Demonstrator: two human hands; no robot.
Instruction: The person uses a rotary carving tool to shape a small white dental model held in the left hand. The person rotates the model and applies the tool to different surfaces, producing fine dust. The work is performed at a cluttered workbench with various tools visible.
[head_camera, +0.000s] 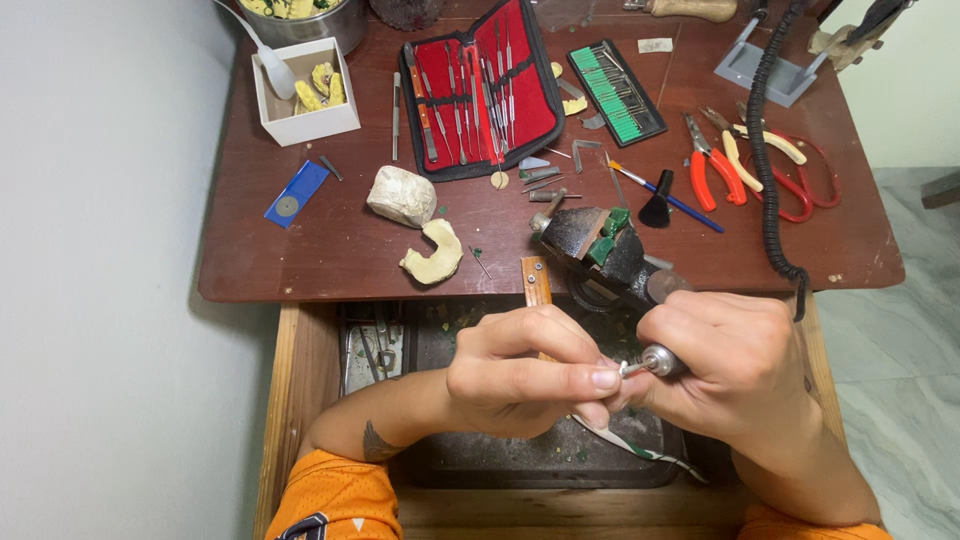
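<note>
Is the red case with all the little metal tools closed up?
No, the red tool case lies wide open at the back of the brown table, with its thin metal tools showing in rows inside.

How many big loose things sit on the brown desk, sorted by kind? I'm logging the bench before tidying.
Red-lined tool case, open: 1
Green bur rack: 1
White box: 1
Plaster pieces: 2
Pliers, red-handled and cream-handled: 2
Small brush: 1
Blue card: 1
Total: 9
The left hand and right hand hold a handpiece over the drawer, not counted.
</note>
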